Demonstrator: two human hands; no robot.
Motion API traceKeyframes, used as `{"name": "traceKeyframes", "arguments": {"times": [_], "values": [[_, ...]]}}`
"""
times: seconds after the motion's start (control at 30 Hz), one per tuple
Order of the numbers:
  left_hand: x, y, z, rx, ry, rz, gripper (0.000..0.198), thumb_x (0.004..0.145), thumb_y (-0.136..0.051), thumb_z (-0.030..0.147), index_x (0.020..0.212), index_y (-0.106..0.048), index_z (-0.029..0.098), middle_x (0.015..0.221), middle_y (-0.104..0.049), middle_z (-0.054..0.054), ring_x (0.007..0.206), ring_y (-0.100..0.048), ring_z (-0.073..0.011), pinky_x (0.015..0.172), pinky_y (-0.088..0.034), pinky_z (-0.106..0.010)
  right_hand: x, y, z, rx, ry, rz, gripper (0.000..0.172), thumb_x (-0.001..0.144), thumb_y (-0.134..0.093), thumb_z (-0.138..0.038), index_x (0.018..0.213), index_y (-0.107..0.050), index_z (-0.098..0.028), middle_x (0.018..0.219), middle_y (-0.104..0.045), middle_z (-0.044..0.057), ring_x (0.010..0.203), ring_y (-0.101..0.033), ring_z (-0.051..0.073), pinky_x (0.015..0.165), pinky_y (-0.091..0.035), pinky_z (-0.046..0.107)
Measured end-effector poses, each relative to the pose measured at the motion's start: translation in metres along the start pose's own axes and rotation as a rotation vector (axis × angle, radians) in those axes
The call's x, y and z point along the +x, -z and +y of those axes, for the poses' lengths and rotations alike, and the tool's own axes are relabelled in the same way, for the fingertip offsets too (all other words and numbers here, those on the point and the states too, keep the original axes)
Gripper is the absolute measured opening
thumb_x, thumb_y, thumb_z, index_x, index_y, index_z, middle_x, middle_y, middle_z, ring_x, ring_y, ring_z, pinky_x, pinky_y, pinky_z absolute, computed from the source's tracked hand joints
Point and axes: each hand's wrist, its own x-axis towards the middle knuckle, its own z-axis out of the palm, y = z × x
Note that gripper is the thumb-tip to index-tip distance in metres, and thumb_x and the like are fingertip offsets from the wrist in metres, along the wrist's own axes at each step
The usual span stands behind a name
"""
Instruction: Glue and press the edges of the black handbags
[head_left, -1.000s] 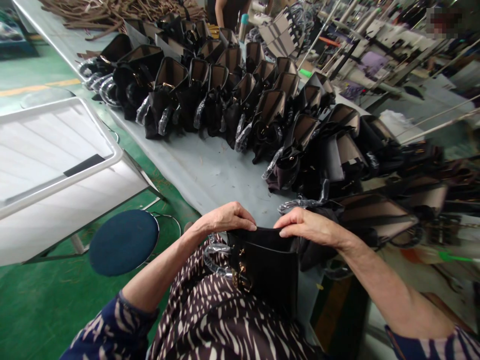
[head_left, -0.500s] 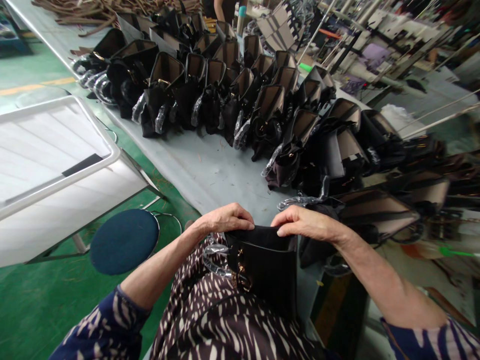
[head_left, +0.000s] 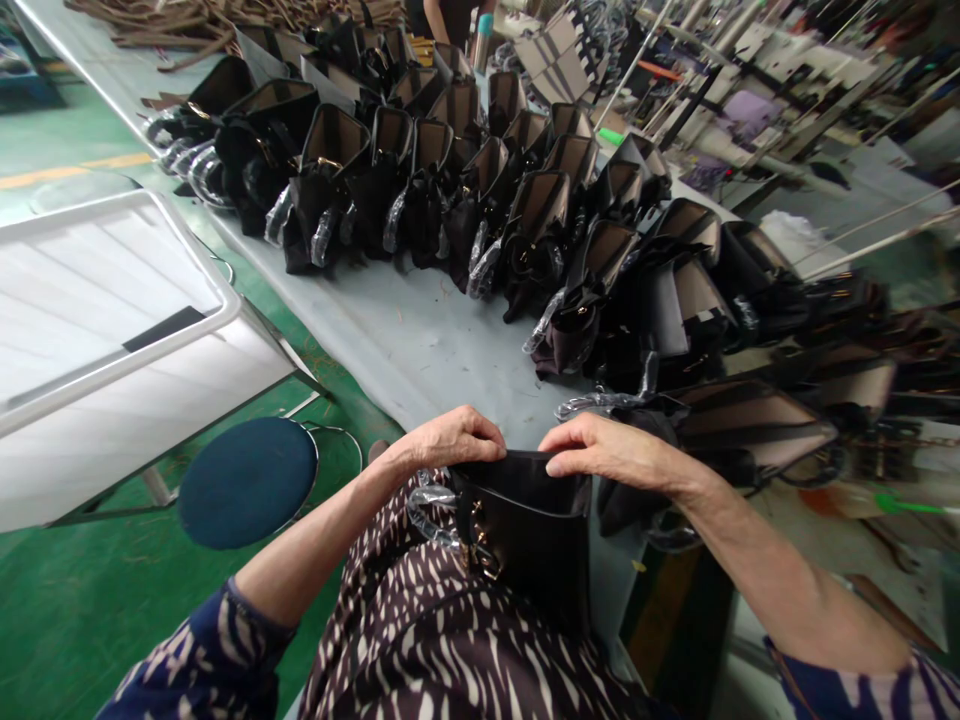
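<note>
A black bag [head_left: 536, 545] with gold-coloured hardware stands upright against the patterned apron, its top edge facing away from me. My left hand [head_left: 461, 437] pinches that edge near its left end. Thumb and fingers of my right hand [head_left: 592, 445] grip the same edge towards the right corner. Between the bag's edge and its front panel a gap shows, dark inside. A handle wrapped in clear plastic [head_left: 435, 515] hangs at the bag's left side.
Rows of black bags with beige linings [head_left: 540, 200] stand on a long grey table [head_left: 450, 350]. At left are a white tray [head_left: 225, 305] and a round blue stool [head_left: 247, 483]. A person's arm [head_left: 435, 20] shows at the far side, and machines fill the upper right.
The bag's opening looks slightly wider, and its front panel has tilted a little towards me. Both hands have shifted very slightly left, still gripping the edge.
</note>
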Motion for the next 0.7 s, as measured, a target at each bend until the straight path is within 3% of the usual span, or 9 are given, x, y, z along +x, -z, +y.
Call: {"name": "traceKeyframes", "arguments": {"times": [0.23,0.47,0.7], "values": [[-0.001,-0.004,0.002,0.019,0.003,0.018,0.028,0.073,-0.055,0.035,0.077,-0.067,0.011,0.059,-0.048,0.003,0.055,-0.042,-0.0088,0.05,-0.033,-0.018,0.006,-0.01,-0.009,-0.35,0.011,0.172,0.031,0.078,-0.055,-0.046,0.072,-0.068,-0.019,0.059,-0.055,-0.003,0.059,-0.048,0.013,0.054,-0.029,0.025],[0.0,-0.007,-0.004,0.032,-0.014,0.046,0.028,0.073,-0.054,0.035,0.078,-0.067,0.011,0.058,-0.049,0.003,0.055,-0.042,-0.0092,0.05,-0.032,-0.019,0.006,-0.018,-0.015,-0.528,0.108,0.215,0.026,0.085,-0.05,-0.033,0.067,-0.063,-0.019,0.066,-0.06,0.0,0.064,-0.051,0.014,0.06,-0.03,0.027],[-0.004,-0.012,-0.002,0.042,-0.031,0.111,0.027,0.074,-0.053,0.033,0.079,-0.068,0.011,0.061,-0.051,0.002,0.058,-0.043,-0.0097,0.052,-0.034,-0.019,0.003,-0.021,-0.023,-0.644,0.091,0.217,0.023,0.088,-0.047,-0.025,0.07,-0.061,-0.019,0.077,-0.062,0.004,0.077,-0.055,0.017,0.068,-0.034,0.028]]}}
